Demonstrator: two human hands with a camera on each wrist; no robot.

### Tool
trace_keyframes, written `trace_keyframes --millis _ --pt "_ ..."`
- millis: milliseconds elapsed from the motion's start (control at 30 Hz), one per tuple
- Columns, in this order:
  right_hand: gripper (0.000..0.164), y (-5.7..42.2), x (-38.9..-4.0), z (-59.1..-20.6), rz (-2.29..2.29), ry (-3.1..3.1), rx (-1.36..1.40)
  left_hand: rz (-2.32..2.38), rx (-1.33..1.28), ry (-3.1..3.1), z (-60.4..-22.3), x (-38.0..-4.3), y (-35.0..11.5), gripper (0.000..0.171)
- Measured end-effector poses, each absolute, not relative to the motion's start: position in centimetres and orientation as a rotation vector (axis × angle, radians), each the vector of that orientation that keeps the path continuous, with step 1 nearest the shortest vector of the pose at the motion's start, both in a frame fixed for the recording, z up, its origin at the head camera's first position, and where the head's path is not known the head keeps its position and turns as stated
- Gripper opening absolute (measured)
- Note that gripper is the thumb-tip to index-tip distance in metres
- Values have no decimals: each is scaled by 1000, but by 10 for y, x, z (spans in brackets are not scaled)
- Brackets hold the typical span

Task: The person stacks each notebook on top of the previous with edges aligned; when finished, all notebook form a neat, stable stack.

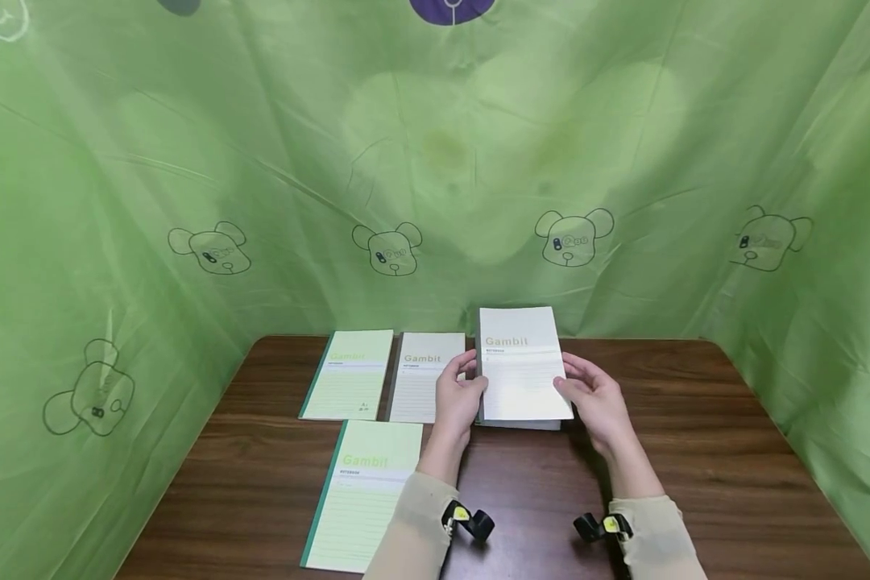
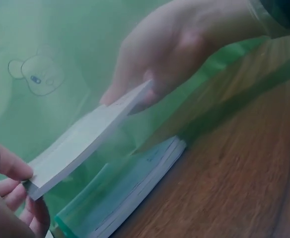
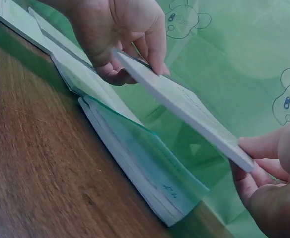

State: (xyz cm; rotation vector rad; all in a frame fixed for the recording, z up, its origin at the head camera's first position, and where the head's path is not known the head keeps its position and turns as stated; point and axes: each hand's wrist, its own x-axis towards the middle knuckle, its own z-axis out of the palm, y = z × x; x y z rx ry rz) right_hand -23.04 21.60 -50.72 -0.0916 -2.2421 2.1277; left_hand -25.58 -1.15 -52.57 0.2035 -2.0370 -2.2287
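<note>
The fingers of the left hand (image 1: 458, 399) pinch the left edge of a white notebook (image 1: 522, 379), with the thumb on top and other fingers below. The fingers of the right hand (image 1: 598, 403) pinch its right edge the same way. So both hands hold the one notebook up, and the word Gambit is on its cover. Right under it, with a gap between, a green-topped notebook (image 3: 140, 153) lies on the brown desk (image 1: 696, 427). I cannot tell if that is one notebook or a few in a pile. Just to the left of the left hand, a gray-white notebook (image 1: 424, 379) lies at the far side, and the hand hides a bit of it. Next to that, more to the left, is a far light green notebook (image 1: 348, 374). A near light green notebook (image 1: 362, 499) lies closer, with the left sleeve (image 1: 413, 528) over its right side. The right sleeve (image 1: 656, 532) is on the near right. Behind the desk and on both sides hangs a green cloth (image 1: 275, 145) with animal heads drawn on it.
</note>
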Motion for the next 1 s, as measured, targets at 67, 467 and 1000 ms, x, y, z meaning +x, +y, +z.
trace_keyframes --millis 67,467,1000 --pt "56 214 -234 -512 2143 -2205 -118 -2243 178 -2070 -526 -257 -14 62" --pt "54 212 -245 -535 2163 -2209 -176 -2161 182 -2192 -531 -258 -19 59" --pt "63 220 -248 -562 1926 -2436 -43 -1680 76 -2541 -545 -260 -22 56"
